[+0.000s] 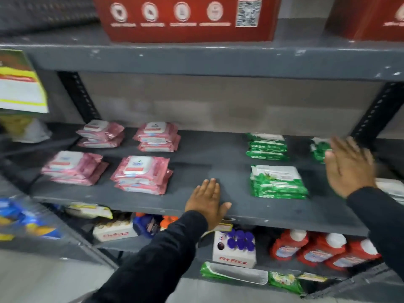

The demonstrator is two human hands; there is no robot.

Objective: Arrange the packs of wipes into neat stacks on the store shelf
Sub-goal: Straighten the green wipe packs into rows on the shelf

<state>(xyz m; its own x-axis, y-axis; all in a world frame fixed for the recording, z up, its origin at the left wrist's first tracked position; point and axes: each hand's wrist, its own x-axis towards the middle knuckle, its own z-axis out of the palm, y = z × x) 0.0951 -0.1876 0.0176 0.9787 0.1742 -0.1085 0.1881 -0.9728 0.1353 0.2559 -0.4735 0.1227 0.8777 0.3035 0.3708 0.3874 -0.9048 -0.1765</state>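
On the dark grey shelf [218, 154] lie several stacks of pink wipes packs: back left [101, 134], back middle [157, 137], front left [74, 168] and front middle [141, 174]. Green wipes packs are stacked at the back right [267, 146] and front right [278, 182]; a third green stack [318, 148] is partly hidden behind my right hand. My left hand [207, 201] lies flat on the shelf's front edge, fingers apart, holding nothing. My right hand [347, 166] is raised and blurred, fingers spread, holding nothing.
Red boxes [188, 18] stand on the shelf above. Below are red bottles [321, 250], a white box with purple caps [236, 248], and green packets [234, 274]. A green-yellow box [20, 84] juts in at left. Black slotted uprights [376, 112] frame the shelf.
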